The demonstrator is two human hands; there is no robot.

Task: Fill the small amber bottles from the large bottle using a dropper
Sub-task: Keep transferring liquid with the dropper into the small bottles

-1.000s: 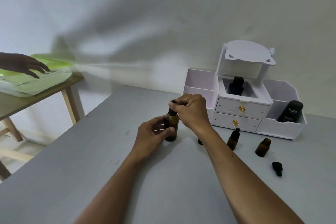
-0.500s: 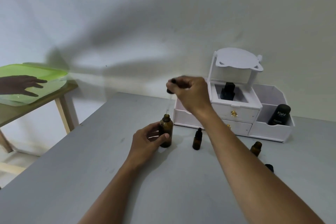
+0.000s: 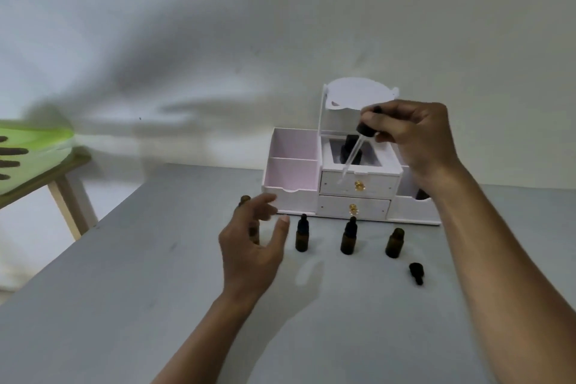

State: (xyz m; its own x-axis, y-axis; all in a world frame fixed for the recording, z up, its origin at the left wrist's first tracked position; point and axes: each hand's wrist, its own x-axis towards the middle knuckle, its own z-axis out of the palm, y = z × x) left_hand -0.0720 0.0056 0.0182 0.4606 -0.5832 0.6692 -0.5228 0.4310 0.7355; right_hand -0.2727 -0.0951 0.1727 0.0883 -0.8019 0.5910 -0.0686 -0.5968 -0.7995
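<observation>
My right hand (image 3: 411, 137) pinches the black bulb of a dropper (image 3: 353, 156) in the air, its clear glass tube slanting down-left in front of the white organizer. My left hand (image 3: 252, 240) hovers open above the table, fingers spread, in front of the large amber bottle (image 3: 245, 200), of which mainly the open neck shows. Three small amber bottles stand in a row: a capped one (image 3: 301, 234), a second capped one (image 3: 348, 237), and an uncapped one (image 3: 394, 242). A loose black dropper cap (image 3: 416, 272) lies on the grey table right of them.
A white desk organizer (image 3: 352, 187) with two drawers and a raised lid stands at the table's back; dark containers sit inside it. At far left, a wooden side table (image 3: 59, 171) carries a green tray (image 3: 34, 143), with another person's hand on it.
My right hand has carried the dropper up and to the right, away from the large bottle. My left hand has let go of the large bottle and opened.
</observation>
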